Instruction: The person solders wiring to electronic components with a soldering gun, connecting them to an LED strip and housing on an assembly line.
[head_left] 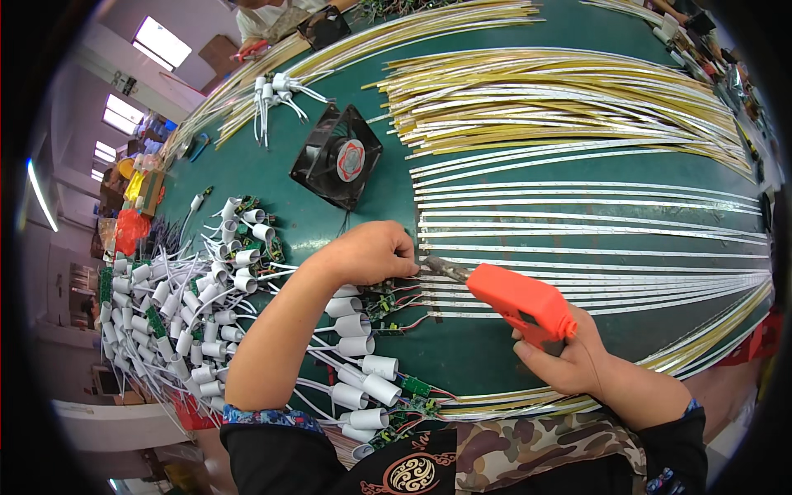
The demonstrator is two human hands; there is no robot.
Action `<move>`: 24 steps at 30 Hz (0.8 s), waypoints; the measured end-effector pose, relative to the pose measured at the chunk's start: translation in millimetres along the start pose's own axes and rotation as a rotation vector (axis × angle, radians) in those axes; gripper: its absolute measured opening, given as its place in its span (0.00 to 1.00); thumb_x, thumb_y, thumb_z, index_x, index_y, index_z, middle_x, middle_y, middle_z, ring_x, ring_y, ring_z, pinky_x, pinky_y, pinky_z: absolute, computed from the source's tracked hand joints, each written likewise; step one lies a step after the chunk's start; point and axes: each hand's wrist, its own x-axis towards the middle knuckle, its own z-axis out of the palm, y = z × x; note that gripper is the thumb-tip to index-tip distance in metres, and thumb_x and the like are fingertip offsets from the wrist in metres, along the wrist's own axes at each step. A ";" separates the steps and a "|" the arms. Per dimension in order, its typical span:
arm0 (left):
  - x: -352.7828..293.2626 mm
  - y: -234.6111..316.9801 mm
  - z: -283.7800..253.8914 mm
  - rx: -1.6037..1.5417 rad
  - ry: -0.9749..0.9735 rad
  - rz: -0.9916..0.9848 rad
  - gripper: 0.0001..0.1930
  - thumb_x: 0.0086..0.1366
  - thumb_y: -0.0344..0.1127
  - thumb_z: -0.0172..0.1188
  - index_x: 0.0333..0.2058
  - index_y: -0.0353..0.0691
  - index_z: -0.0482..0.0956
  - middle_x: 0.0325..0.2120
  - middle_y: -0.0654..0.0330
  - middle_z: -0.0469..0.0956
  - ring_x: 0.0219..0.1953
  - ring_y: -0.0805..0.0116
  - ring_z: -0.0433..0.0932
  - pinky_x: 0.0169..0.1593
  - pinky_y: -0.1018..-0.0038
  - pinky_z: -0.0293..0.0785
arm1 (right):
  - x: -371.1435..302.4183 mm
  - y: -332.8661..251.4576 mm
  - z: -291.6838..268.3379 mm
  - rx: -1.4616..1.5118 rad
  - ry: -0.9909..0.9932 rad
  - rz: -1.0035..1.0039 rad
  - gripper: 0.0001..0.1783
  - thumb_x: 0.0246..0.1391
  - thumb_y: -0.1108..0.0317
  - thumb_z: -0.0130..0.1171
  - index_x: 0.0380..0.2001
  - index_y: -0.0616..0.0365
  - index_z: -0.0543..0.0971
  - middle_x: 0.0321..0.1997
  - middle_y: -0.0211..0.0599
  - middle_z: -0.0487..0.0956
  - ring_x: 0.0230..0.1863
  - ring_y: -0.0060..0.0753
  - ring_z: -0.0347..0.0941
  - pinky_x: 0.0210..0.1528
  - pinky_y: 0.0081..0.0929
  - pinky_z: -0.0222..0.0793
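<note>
My right hand point(569, 360) is wrapped round the grip of an orange-red soldering gun point(520, 299), whose metal tip points left. The tip is close to the fingertips of my left hand point(373, 252), which are pinched together at the left ends of the narrow white LED strips point(577, 252). What the left fingers hold is hidden or too small to see. Below that hand, white plastic end caps point(355, 326) with white cables and small green circuit boards point(415, 385) lie in a row. Thin red wires run from some boards to strip ends.
A black square fan point(338, 157) stands on the green table point(313, 216). Beyond the laid-out strips is a thick bundle of white and yellow strips point(561, 99). A large heap of white caps point(177, 313) covers the left. Another person's hand point(252, 49) is at the far left.
</note>
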 end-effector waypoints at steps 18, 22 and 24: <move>0.1 3.5 -1.2 0.017 -0.036 -0.049 0.10 0.56 0.40 0.67 0.27 0.39 0.82 0.30 0.58 0.75 0.35 0.61 0.75 0.39 0.69 0.70 | -3.7 -2.3 -7.3 0.019 0.039 -0.019 0.24 0.49 0.71 0.63 0.50 0.62 0.73 0.38 0.38 0.80 0.34 0.33 0.75 0.40 0.28 0.70; -1.2 4.5 1.0 0.042 -0.012 -0.056 0.10 0.56 0.40 0.67 0.27 0.38 0.82 0.29 0.57 0.75 0.34 0.60 0.75 0.38 0.68 0.70 | -5.4 0.2 -7.6 0.046 0.065 -0.044 0.25 0.49 0.70 0.64 0.51 0.62 0.72 0.38 0.39 0.80 0.33 0.33 0.75 0.40 0.28 0.70; -5.2 8.2 1.3 0.066 0.024 -0.024 0.10 0.56 0.39 0.67 0.28 0.38 0.82 0.29 0.57 0.75 0.35 0.59 0.75 0.38 0.68 0.70 | -6.4 1.1 -9.0 0.041 0.058 -0.038 0.25 0.48 0.71 0.64 0.51 0.63 0.72 0.38 0.39 0.80 0.34 0.32 0.76 0.41 0.28 0.71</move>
